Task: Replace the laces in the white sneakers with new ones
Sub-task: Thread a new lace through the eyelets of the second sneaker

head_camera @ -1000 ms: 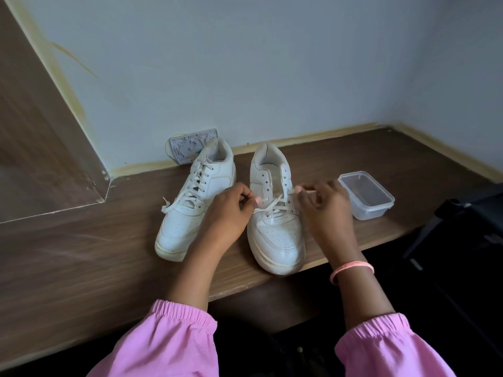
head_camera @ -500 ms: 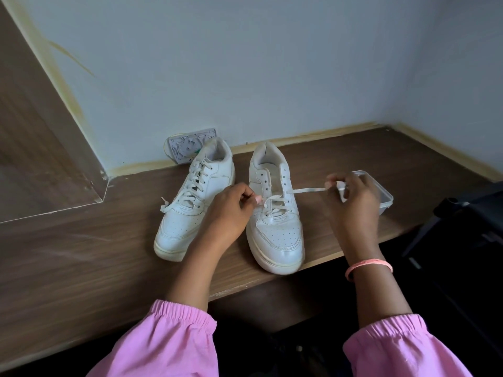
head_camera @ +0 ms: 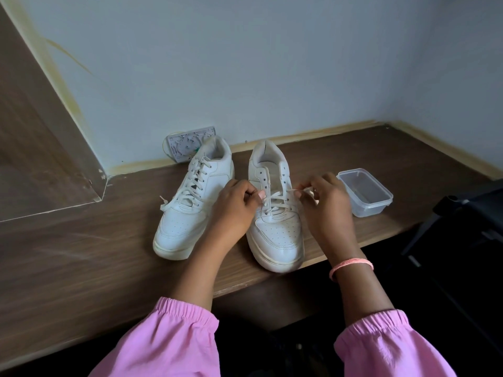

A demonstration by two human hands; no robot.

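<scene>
We saw two white shoes on the brown bench [head_camera: 81, 254]. The right shoe [head_camera: 275, 221] was laced only near its toe. The left hand [head_camera: 234, 210] pinched the lace [head_camera: 275, 198] beside it. The right hand [head_camera: 324, 208] pinched the lace's other end, we think. The left shoe [head_camera: 190, 205] was fully laced. A clear box [head_camera: 364, 191] sat nearby.

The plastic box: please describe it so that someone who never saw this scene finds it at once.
On the brown wooden shelf in the wall corner stand two white sneakers. The plastic box sits just right of the right sneaker, beside the right hand. It alone is clear, rectangular, open on top, and it looks empty.
</scene>
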